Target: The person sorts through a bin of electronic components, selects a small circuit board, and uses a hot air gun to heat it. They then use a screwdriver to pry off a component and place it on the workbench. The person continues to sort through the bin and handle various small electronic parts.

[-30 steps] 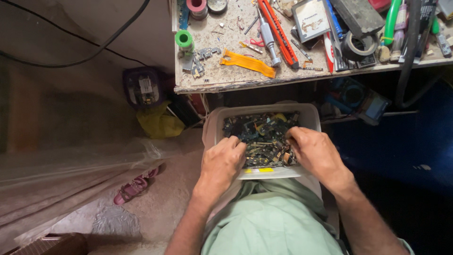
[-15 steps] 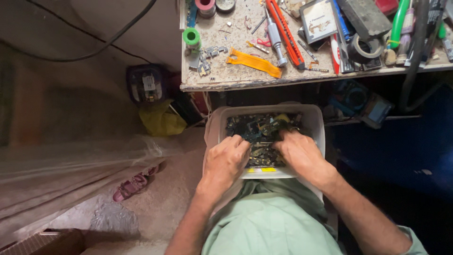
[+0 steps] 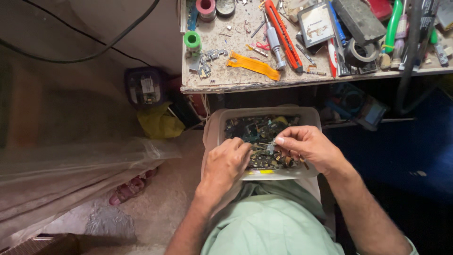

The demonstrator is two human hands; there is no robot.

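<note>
Both hands sorted scrap parts in a tub.
The right hand (image 3: 309, 147) pinched a small part (image 3: 270, 148); the left hand (image 3: 229, 163) dug, its grip hidden, in the white tub (image 3: 264, 112).

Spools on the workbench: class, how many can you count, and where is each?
3. A green spool stands at the workbench's left edge, a pink spool behind it, and a dark spool right of the pink; clutter may hide others.

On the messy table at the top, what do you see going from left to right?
Green tape roll → orange flat strip → red-and-orange cutter knife → grey tape ring → green tube.
</note>
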